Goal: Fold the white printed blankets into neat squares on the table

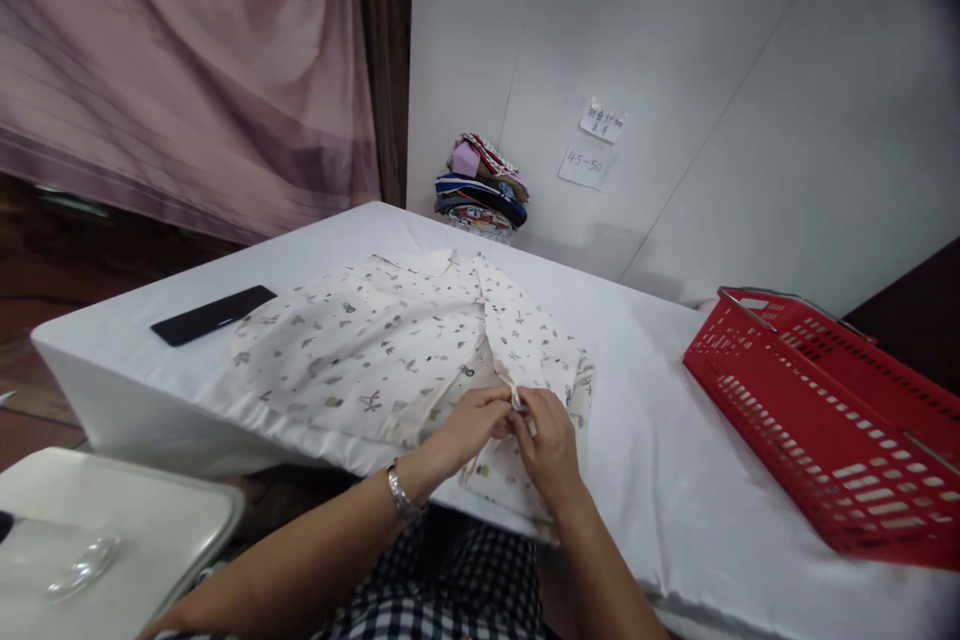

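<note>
A cream shirt with small grey and brown prints [375, 345] lies spread flat on the white table [675, 460]. My left hand [472, 423], with a metal bracelet on its wrist, and my right hand [550, 440] meet at the shirt's front placket near the table's near edge. Both pinch the fabric edge between thumb and fingers, close to a dark button. The fingertips of the two hands touch each other over the cloth.
A red plastic basket [825, 420] sits at the table's right. A black phone [214, 314] lies at the left edge. A stack of folded clothes [482, 188] rests against the far wall. A white tray-like surface [112, 530] stands at lower left.
</note>
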A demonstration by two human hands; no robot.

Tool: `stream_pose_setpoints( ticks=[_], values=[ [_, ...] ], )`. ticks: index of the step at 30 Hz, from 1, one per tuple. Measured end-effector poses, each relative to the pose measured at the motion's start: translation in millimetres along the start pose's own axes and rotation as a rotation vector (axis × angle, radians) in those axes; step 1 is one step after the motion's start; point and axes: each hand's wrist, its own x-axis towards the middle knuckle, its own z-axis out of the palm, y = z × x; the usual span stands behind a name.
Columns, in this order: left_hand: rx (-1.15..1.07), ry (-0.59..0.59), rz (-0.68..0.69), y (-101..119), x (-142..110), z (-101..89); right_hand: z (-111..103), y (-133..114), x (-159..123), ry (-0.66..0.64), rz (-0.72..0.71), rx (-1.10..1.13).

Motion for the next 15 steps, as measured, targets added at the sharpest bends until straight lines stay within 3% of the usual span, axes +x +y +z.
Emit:
stream_pose_setpoints(
  ticks=[7, 11, 15],
  values=[
    [0.141, -0.05, 0.083, -1.2, 25.4, 4.2, -22.1, 19.3, 20.6, 0.108, 0.181, 0.21],
    [0.428, 0.081, 0.181, -7.8, 53.5, -4.4, -53.6, 29.8, 49.2, 0.225, 0.343, 0.266],
    [0.669, 0.215, 0.314, -8.9, 90.0, -15.5, -87.2, 36.2, 73.9, 0.309, 0.364, 0.248]
  ],
)
